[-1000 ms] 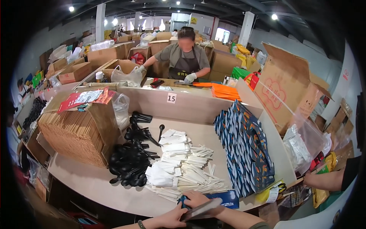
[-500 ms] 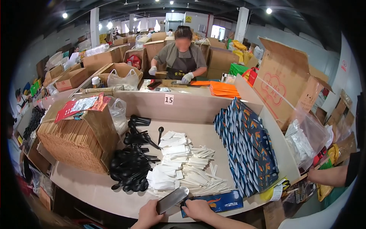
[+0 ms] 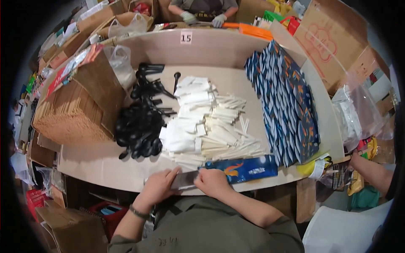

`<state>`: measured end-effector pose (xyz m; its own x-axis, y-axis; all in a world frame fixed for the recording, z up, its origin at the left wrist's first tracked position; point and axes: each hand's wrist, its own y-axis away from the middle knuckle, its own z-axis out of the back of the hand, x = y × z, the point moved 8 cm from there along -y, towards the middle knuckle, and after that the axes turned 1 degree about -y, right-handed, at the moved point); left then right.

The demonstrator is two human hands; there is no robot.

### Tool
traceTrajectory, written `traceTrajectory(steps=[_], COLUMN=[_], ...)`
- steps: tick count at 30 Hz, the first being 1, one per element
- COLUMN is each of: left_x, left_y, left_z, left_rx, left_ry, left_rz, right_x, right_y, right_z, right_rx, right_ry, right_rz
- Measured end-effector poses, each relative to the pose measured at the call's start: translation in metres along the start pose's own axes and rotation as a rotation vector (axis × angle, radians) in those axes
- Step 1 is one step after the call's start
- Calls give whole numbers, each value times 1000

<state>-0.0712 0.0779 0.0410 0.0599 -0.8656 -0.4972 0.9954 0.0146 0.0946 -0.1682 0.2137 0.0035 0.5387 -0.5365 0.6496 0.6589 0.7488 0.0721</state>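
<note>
At the near table edge my left hand (image 3: 162, 184) is closed around a shiny silver trough-like metal piece (image 3: 184, 180). Beside it, my right hand (image 3: 213, 182) pinches the left end of a flat blue packet (image 3: 249, 169) with an orange figure. The metal piece's tip lies against the right hand's fingers; whether it is inside the packet's mouth is hidden. Just beyond my hands are white paper packets (image 3: 185, 130) and thin pale sticks (image 3: 225, 137). Black plastic spoons (image 3: 139, 126) are heaped to their left.
Stacked blue packets (image 3: 291, 111) line the right side, near a yellow package (image 3: 314, 166). A cardboard box of brown sticks (image 3: 71, 122) stands at left. Beyond the table's back panel (image 3: 211, 48), a co-worker's gloved hands (image 3: 202, 19) show. Another person's forearm (image 3: 373, 175) reaches in at right.
The view has tilted down, bringing my torso and forearms in. My hands have come closer together, and the metal piece is lower and more level, its tip now at my right hand.
</note>
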Motion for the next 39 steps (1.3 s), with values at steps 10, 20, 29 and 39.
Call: traceTrajectory(steps=[10, 20, 29, 39], left_x=[29, 80, 65, 85], left_y=[28, 65, -10, -21], left_z=[14, 37, 69, 51], left_rx=[-386, -678, -787, -520], left_ry=[40, 7, -193, -224], left_rz=[82, 294, 120, 270], right_x=[-47, -48, 39, 25], right_y=[-51, -60, -82, -103], right_z=[124, 125, 20, -6], right_rx=[-403, -343, -134, -16], right_ry=[159, 394, 306, 238], right_rz=[140, 106, 627, 369])
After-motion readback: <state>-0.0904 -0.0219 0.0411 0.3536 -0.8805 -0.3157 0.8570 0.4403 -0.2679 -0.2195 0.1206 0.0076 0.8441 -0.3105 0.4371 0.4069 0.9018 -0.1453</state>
